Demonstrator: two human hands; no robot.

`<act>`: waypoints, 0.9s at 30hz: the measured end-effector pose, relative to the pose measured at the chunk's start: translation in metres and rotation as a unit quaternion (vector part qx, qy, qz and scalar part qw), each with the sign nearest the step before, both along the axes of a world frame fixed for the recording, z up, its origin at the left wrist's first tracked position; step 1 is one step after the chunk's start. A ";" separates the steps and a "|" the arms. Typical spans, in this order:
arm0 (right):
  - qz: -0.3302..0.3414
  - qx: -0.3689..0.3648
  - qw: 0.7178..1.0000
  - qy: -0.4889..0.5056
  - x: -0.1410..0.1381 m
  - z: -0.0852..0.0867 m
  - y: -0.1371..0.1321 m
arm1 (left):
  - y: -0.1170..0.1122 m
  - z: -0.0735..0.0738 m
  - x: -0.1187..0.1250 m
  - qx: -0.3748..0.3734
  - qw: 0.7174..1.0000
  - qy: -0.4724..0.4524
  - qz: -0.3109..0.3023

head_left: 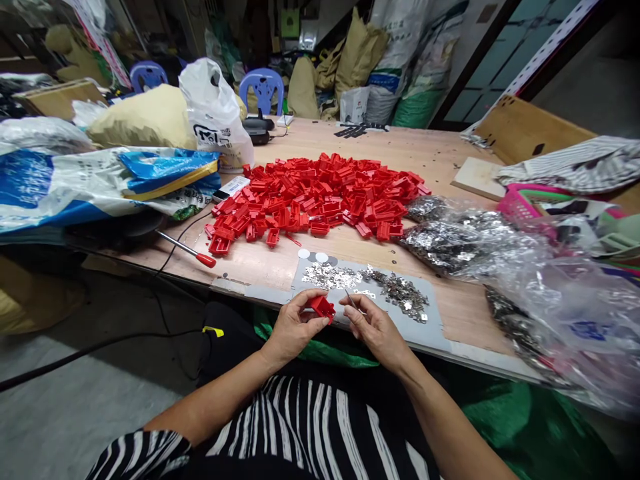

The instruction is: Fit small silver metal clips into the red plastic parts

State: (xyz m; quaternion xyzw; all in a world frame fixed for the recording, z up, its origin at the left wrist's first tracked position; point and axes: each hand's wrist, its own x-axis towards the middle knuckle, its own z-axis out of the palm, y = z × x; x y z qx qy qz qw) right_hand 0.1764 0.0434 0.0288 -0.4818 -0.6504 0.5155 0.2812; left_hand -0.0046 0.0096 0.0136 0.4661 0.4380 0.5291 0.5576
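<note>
My left hand (pixel 295 328) grips a small red plastic box-like part (pixel 323 307) between thumb and fingers at the table's front edge. Just to its right, my right hand (pixel 374 325) pinches a thin, pointed metal tool (pixel 350 298), possibly tweezers, mostly hidden by the fingers. The tool's tip points up and left, apart from the red part. Behind both hands lies a grey mat (pixel 435 327), which bears a pile of flat shiny metal plates (pixel 327 275) and a heap of darker small metal pieces (pixel 407 297).
A broad heap of red plastic parts (pixel 325 193) covers the table's middle. Clear bags of metal pieces (pixel 460 240) lie at right, near a pink basket (pixel 523 203). At left are a blue-and-white sack (pixel 90 180), a white carrier bag (pixel 215 113) and a red-handled tool (pixel 204 259).
</note>
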 end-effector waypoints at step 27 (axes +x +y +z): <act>0.060 0.192 0.961 -0.191 -0.002 -0.004 0.002 | 0.025 -0.012 -0.015 0.170 0.926 0.336 -0.029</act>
